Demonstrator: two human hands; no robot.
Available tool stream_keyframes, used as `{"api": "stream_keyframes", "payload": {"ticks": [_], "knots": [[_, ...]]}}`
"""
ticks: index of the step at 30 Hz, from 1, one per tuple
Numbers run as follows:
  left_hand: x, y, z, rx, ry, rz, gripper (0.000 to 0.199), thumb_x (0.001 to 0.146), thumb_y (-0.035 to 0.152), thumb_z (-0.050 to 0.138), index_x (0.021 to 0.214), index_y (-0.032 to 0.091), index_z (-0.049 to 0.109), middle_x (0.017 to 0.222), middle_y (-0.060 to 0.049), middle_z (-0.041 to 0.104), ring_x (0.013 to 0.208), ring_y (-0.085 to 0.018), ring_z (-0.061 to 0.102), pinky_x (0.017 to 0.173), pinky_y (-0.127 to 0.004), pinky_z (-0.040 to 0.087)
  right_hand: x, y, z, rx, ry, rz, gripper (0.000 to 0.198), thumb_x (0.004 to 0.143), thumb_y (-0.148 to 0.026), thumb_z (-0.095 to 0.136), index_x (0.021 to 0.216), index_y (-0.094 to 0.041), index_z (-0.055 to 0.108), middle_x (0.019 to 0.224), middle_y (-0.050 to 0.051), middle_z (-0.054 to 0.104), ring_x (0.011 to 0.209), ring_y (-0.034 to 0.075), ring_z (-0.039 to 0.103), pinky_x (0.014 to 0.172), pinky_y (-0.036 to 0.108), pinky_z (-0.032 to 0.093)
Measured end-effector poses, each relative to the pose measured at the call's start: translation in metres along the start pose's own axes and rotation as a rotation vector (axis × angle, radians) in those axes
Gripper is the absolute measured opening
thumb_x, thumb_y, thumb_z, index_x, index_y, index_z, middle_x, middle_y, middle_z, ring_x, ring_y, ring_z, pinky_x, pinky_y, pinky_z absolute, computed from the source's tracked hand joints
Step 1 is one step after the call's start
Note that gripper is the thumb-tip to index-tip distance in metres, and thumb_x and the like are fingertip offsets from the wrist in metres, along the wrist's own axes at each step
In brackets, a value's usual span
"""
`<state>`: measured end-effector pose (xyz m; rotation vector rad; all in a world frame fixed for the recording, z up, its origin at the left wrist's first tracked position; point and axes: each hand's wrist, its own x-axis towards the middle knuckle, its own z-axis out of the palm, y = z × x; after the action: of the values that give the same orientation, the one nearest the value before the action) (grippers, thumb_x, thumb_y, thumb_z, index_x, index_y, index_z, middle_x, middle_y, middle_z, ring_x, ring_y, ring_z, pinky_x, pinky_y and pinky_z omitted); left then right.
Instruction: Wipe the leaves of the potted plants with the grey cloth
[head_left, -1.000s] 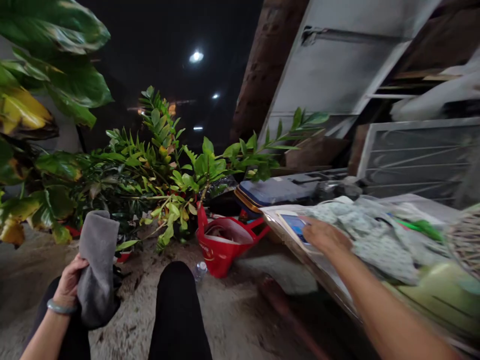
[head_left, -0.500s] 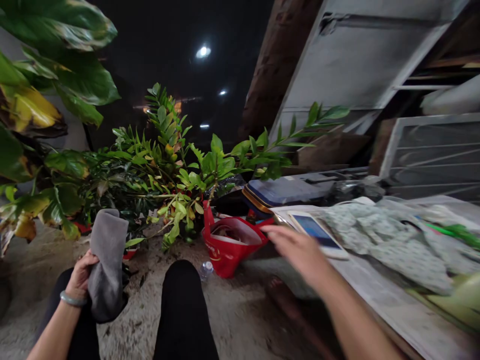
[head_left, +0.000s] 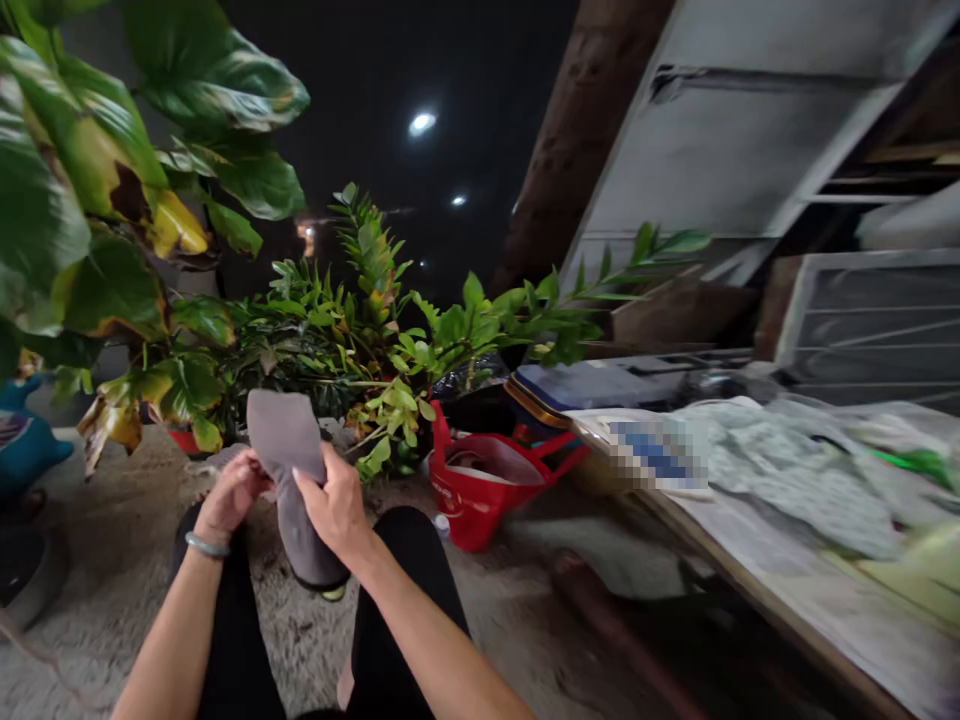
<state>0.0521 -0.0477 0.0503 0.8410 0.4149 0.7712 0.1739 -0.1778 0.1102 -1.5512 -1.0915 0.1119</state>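
A long, soft grey fabric piece, sock-like in outline with a dark lower edge, stands upright above the gap between my knees. My left hand, with a pale bangle at its wrist, pinches the fabric's left edge with bent fingers. On the other side, my right hand grips the fabric, thumb across its front and fingers partly hidden behind. A small yellowish bit shows under its lower end. To the right of my right hand, a red bag stands open on the ground, with something inside that I cannot make out.
Leafy potted plants fill the space ahead, and large leaves hang at upper left. A low table on the right bears a blurred-out item and a pale patterned cloth. A small clear bottle is beside the bag.
My right hand has come left from beside the table and now grips the grey fabric piece. The left hand has brought the fabric toward the middle. The view has swung slightly left.
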Motion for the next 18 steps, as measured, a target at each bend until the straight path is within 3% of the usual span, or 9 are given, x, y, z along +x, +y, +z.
{"api": "stream_keyframes", "payload": {"ticks": [4,6,9,12,15,18], "knots": [[0.022,0.013,-0.036,-0.226,0.398,0.163,0.016,0.063,0.026,0.071,0.069,0.019,0.058,0.070,0.002,0.065,0.066,-0.014,0.061,0.063,-0.027,0.049,0.040,-0.014,0.007,0.006,-0.044,0.100,0.030,0.083,-0.024,0.057,0.113,-0.022,0.061,0.106,0.010,0.072,0.099,0.025,0.066,0.088,0.036,0.049],[0.033,0.009,-0.041,-0.229,0.482,0.138,0.012,0.064,0.023,0.069,0.070,0.019,0.059,0.071,0.002,0.065,0.068,-0.014,0.061,0.066,-0.028,0.050,0.036,-0.016,0.009,-0.009,-0.128,0.148,0.028,0.079,-0.021,0.060,0.106,-0.023,0.064,0.096,0.008,0.074,0.092,0.025,0.067,0.083,0.035,0.050],[0.047,0.001,-0.039,-0.217,0.400,0.084,0.012,0.065,0.022,0.069,0.072,0.017,0.061,0.068,0.002,0.064,0.064,-0.012,0.059,0.066,-0.026,0.049,0.003,-0.016,-0.005,-0.013,-0.241,0.161,0.021,0.070,-0.018,0.067,0.091,-0.022,0.068,0.077,0.004,0.073,0.078,0.025,0.068,0.074,0.034,0.052],[0.058,0.003,-0.039,-0.218,0.292,0.077,0.016,0.066,0.024,0.071,0.076,0.016,0.062,0.070,0.000,0.065,0.068,-0.013,0.062,0.069,-0.026,0.048,-0.012,-0.025,-0.031,0.077,-0.265,0.131,0.022,0.075,-0.021,0.063,0.096,-0.021,0.068,0.084,0.003,0.074,0.080,0.023,0.068,0.075,0.033,0.052],[0.067,0.008,-0.041,-0.110,0.225,0.023,0.027,0.067,0.025,0.072,0.093,0.018,0.063,0.078,0.000,0.067,0.076,-0.016,0.065,0.072,-0.029,0.049,0.017,-0.037,-0.036,0.150,-0.123,0.073,0.029,0.079,-0.026,0.060,0.107,-0.020,0.064,0.101,0.007,0.073,0.092,0.024,0.067,0.085,0.036,0.051],[0.073,0.005,-0.043,0.057,0.183,-0.102,0.029,0.070,0.027,0.069,0.097,0.018,0.063,0.080,-0.002,0.068,0.073,-0.017,0.064,0.071,-0.031,0.049,0.050,-0.038,-0.009,0.093,-0.041,0.057,0.026,0.077,-0.024,0.061,0.103,-0.019,0.064,0.100,0.010,0.073,0.092,0.025,0.066,0.086,0.039,0.050]]}}
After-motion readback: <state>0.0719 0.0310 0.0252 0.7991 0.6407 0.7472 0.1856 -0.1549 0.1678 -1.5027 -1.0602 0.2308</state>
